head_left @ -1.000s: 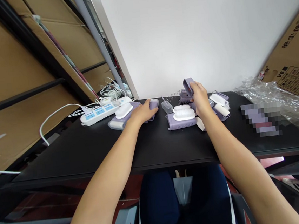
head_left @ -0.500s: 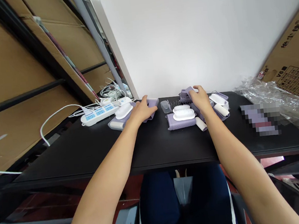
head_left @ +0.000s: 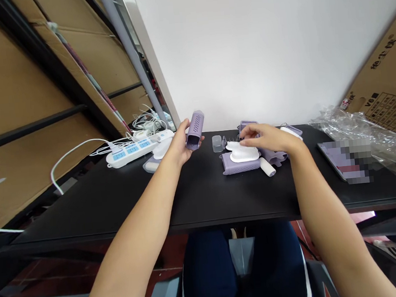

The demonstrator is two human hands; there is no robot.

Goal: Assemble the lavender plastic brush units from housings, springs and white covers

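A hollow purple casing (head_left: 196,126), perforated along its upper face, tilts in the left hand (head_left: 183,145), open end facing nearer. A white bristled brush head (head_left: 233,146) lies beneath the right hand (head_left: 266,138), perhaps touched.

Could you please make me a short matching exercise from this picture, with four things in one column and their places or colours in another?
Things:
1. Perforated purple sleeve
2. Power strip
3. Clear plastic wrap
4. Right hand

Places or colours:
A. Crumpled, near the cardboard box on the right
B. Fingers by the white bristled pads
C. Held in the left hand
D. White, with blue panels

Pairs: 1-C, 2-D, 3-A, 4-B
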